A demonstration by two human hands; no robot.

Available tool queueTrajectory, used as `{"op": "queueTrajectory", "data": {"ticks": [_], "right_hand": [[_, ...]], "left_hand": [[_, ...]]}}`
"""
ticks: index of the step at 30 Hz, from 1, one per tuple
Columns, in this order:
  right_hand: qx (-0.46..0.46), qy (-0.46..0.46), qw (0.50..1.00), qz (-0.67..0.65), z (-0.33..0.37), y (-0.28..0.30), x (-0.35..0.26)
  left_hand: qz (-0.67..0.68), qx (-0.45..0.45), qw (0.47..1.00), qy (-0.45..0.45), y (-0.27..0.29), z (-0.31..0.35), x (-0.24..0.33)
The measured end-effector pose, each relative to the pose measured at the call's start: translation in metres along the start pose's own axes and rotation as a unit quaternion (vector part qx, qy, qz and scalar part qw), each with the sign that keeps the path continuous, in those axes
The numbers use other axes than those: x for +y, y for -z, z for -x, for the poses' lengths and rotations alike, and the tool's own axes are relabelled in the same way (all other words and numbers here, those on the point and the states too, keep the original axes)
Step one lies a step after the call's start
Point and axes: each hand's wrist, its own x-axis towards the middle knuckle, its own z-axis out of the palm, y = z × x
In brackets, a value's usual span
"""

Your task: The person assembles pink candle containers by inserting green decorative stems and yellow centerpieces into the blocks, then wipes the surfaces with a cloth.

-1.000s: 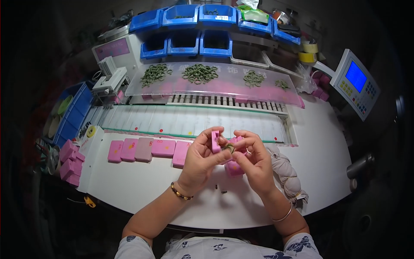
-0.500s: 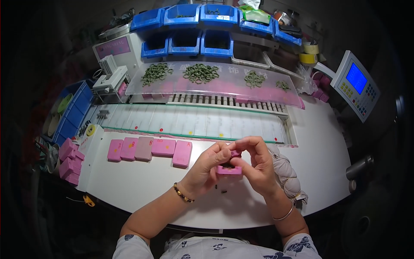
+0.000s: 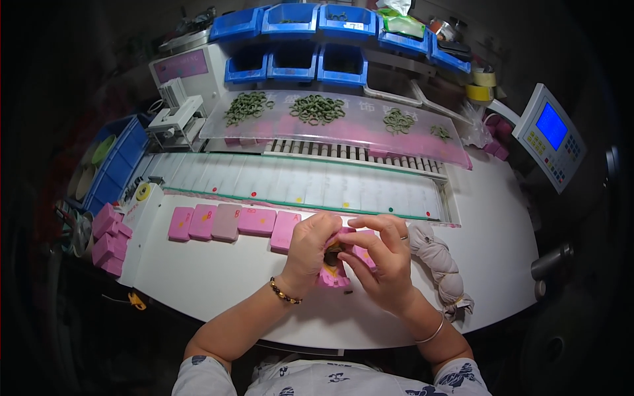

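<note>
My left hand [image 3: 309, 249] is closed round a pink rubber mold [image 3: 333, 274], which is bent so that its dark opening gapes. Something dark with a yellow edge shows inside. From the other side my right hand [image 3: 386, 264] curves over the mold, index finger at its top edge and thumb at the opening. Through the gap between that thumb and fingers shows another pink block [image 3: 364, 257] with a yellow mark; whether it lies on the table cannot be told. A small dark bit [image 3: 348, 292] lies on the white table [image 3: 231, 277] below the mold.
Pink blocks [image 3: 257, 222] stand in a row left of my hands, more pink blocks [image 3: 109, 247] in a pile further left. A twisted grey cloth [image 3: 439, 264] lies at right. Behind are a glass-topped strip [image 3: 297, 181], a shelf with green rings [image 3: 317, 109], blue bins [image 3: 290, 63] and a control panel [image 3: 551, 135].
The mold has turned and bent wider, showing its dark inside. My right hand has shifted slightly left and lower, its fingers spreading over the mold. The whole view has shifted a little.
</note>
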Motion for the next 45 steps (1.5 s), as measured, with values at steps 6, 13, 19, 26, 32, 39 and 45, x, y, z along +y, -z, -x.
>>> {"op": "queueTrajectory", "data": {"ticks": [6, 13, 19, 26, 32, 39, 45], "right_hand": [[-0.006, 0.033, 0.999, 0.007, 0.003, -0.002, -0.004], [0.016, 0.016, 0.999, -0.048, -0.002, 0.007, -0.009], [0.133, -0.027, 0.991, -0.018, -0.004, 0.018, 0.013], [0.084, 0.090, 0.986, 0.111, -0.002, 0.022, 0.014], [0.058, 0.019, 0.998, -0.006, 0.001, 0.015, 0.018], [-0.018, -0.336, 0.787, -0.518, 0.011, 0.006, 0.027], [-0.104, -0.432, 0.620, -0.647, 0.015, 0.012, 0.045]], "left_hand": [[0.017, 0.079, 0.994, -0.071, -0.007, -0.003, -0.003], [0.121, 0.133, 0.982, 0.053, -0.010, -0.007, 0.014], [0.106, 0.046, 0.990, 0.086, 0.001, -0.006, 0.007], [0.045, -0.084, 0.994, 0.061, -0.013, 0.006, 0.013], [0.086, -0.103, 0.988, 0.073, -0.007, 0.005, 0.012], [0.070, -0.128, 0.989, 0.025, -0.005, 0.003, 0.011], [0.007, -0.105, 0.994, -0.022, 0.004, -0.002, 0.015]]}}
